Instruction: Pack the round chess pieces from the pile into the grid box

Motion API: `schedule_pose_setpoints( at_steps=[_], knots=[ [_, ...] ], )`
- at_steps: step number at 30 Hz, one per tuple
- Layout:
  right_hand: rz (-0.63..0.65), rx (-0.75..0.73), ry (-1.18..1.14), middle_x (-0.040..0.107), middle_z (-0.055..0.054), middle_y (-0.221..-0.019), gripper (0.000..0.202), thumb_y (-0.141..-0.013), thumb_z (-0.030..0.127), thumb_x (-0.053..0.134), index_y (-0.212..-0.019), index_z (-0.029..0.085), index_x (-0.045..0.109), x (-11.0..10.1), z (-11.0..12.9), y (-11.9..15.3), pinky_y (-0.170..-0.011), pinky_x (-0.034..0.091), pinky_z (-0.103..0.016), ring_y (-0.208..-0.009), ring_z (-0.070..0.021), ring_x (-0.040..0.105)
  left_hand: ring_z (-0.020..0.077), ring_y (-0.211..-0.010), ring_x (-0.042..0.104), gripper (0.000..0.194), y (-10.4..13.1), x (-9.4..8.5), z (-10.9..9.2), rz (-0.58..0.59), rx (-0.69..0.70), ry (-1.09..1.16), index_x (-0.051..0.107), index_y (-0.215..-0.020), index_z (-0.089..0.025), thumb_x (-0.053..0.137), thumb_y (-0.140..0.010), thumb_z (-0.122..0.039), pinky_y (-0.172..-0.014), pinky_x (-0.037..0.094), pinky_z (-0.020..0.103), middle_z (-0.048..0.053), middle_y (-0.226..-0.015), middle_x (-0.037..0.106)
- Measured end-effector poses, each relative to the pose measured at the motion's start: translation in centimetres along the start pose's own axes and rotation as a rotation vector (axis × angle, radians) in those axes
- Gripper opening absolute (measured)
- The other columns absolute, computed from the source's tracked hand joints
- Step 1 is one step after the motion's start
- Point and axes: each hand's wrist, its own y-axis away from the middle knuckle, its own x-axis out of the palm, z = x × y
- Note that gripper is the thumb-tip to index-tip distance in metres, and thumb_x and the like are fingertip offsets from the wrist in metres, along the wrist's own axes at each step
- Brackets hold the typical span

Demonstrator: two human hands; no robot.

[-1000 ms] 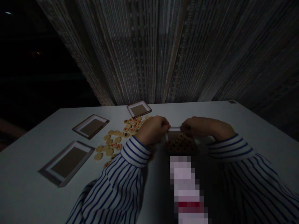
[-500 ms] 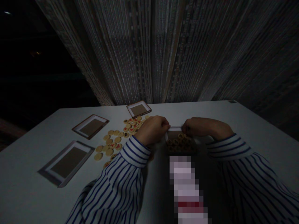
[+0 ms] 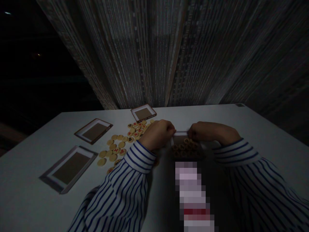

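A small rectangular box [image 3: 179, 139] lies in front of me, with several round Chinese chess pieces [image 3: 184, 150] laid in rows in its near part. My left hand [image 3: 159, 133] is closed, its thumb and fingers pinching the box's far left corner. At the far right corner, my right hand [image 3: 209, 130] is closed too, fingers curled at the rim; its fingertips are dark and partly hidden. More wooden chess pieces [image 3: 112, 157], some with red characters and some with black, are scattered loose to the left of my left hand.
On the white table [image 3: 260, 135] lie an open grey tray-like box part [image 3: 54, 179] at the near left, a brown-edged one [image 3: 102, 133] behind it and another [image 3: 151, 116] at the back. A strand curtain [image 3: 149, 58] hangs beyond the table. The light is dim.
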Motion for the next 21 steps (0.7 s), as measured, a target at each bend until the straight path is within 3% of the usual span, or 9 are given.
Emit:
schedule_pose_setpoints(
  at_steps=[21],
  knots=[
    [-0.081,-0.022,0.011,0.069,-0.008,-0.080,0.028,-0.072,0.018,0.044,-0.083,0.017,0.069,0.10,0.16,-0.01,-0.059,0.040,-0.028,-0.066,-0.0173,0.060,0.0164,-0.072,0.060,0.023,0.11,-0.14,-0.04,0.012,-0.004,-0.006,0.067,-0.085,-0.017,0.047,-0.082,-0.028,-0.065,0.041,0.027,0.006,-0.078,0.069]
  ],
)
